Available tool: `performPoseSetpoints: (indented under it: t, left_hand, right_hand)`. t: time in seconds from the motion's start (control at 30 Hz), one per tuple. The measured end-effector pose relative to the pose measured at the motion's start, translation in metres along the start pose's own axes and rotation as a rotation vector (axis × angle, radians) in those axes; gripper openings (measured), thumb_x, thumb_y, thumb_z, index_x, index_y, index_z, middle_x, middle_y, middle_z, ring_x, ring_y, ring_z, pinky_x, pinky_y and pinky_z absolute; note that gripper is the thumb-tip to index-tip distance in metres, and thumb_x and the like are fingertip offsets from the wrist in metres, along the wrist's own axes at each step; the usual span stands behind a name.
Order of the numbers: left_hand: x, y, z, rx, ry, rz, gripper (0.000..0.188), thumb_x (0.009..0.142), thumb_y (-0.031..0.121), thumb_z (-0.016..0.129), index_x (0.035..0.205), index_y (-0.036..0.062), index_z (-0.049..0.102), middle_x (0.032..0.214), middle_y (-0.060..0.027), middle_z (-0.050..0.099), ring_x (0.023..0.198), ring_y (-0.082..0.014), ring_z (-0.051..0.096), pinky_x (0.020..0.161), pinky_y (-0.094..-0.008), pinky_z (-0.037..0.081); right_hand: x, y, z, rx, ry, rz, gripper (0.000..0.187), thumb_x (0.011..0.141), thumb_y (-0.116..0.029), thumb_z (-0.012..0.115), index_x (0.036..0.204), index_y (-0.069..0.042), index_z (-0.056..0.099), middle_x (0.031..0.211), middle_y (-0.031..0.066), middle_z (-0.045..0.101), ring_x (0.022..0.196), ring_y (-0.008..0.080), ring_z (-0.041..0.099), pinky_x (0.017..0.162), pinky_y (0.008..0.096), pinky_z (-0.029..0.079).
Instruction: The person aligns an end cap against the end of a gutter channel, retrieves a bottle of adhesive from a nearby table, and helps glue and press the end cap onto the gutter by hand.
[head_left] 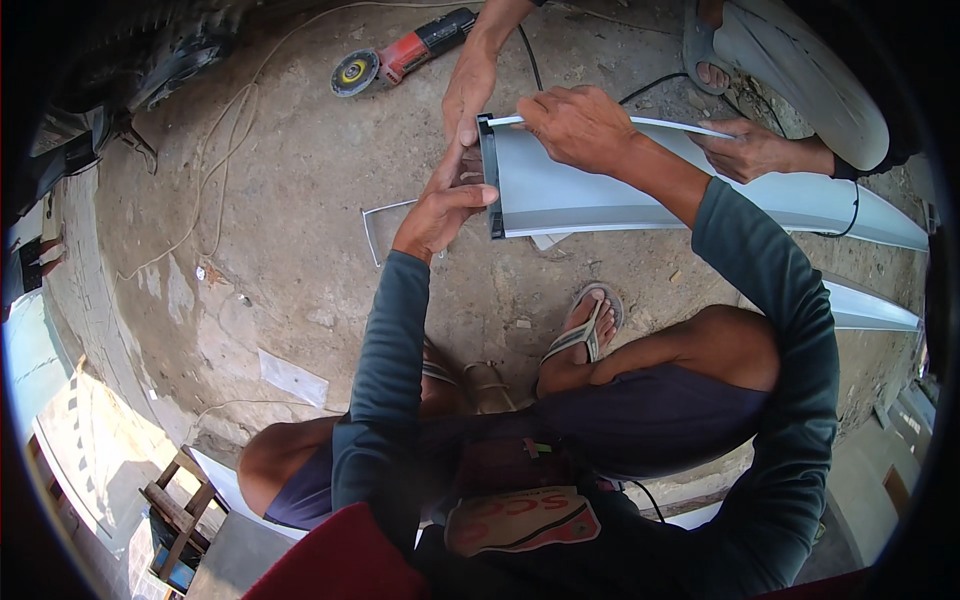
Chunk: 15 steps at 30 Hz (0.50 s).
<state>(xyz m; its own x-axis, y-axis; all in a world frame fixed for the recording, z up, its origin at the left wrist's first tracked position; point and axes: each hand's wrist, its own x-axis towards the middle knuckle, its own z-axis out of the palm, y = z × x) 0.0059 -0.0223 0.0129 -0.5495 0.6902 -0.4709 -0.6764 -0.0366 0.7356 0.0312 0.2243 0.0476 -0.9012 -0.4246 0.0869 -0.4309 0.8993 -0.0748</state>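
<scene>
- Two bare hands work at the near end of a long pale panel (pixel 590 195), which lies on the floor (pixel 300 215) ahead of the person, stretching away to the right.
- The left hand (pixel 438 208) is partly spread, thumb and fingertips against the dark end piece (pixel 491 165) of the panel; whether it pinches right around that piece I cannot tell.
- The right hand (pixel 578 125) is closed, pinching the white strip (pixel 672 123) near its end, by the panel's upper edge.
- A co-worker's one hand (pixel 468 92) reaches in from above to the top of the dark end piece, beside the person's left fingers; the co-worker's other hand (pixel 745 150) grips the strip farther right.
- An angle grinder (pixel 408 54) lies on the floor beyond, well apart from the panel.
- The step in hand seems to be lining up the strip with the panel's edge and its dark end.
- As I judge it, the next move calls for a steady left hand at that end and a small, controlled push or turn from the right, matched by the co-worker so the strip does not bow.
</scene>
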Motion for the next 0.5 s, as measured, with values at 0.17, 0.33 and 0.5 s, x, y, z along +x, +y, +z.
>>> performPoseSetpoints:
  t: [0.17,0.33,0.5]
  left_hand:
    - [0.0,-0.002,-0.003,-0.047,-0.051,-0.001,0.109,0.07,0.011,0.079,0.162,0.01,0.019,0.127,-0.0136,0.046,0.121,-0.0302,0.05,0.104,-0.0461,0.043]
    - [0.004,-0.006,0.002,0.009,-0.014,-0.011,0.11,0.072,0.017,0.085,0.161,0.0077,0.022,0.128,-0.0166,0.046,0.124,-0.0326,0.049,0.105,-0.0477,0.043]
    - [0.001,-0.006,0.005,0.102,0.007,-0.014,0.114,0.072,0.025,0.091,0.161,0.0065,0.021,0.128,-0.0199,0.046,0.126,-0.0363,0.049,0.105,-0.0477,0.045]
  right_hand:
    - [0.002,-0.001,-0.005,0.017,-0.029,0.055,0.026,0.101,-0.029,0.056,0.094,-0.004,0.06,0.082,0.0138,0.071,0.08,0.03,0.073,0.064,0.0425,0.057]
    - [0.001,-0.001,0.002,-0.002,-0.017,0.057,0.022,0.1,-0.025,0.058,0.092,-0.004,0.057,0.08,0.0133,0.07,0.076,0.0294,0.072,0.062,0.0418,0.056]
    - [0.004,-0.002,0.008,-0.018,-0.049,0.084,0.019,0.099,-0.022,0.059,0.09,-0.005,0.055,0.079,0.0132,0.07,0.073,0.0287,0.071,0.06,0.0416,0.055]
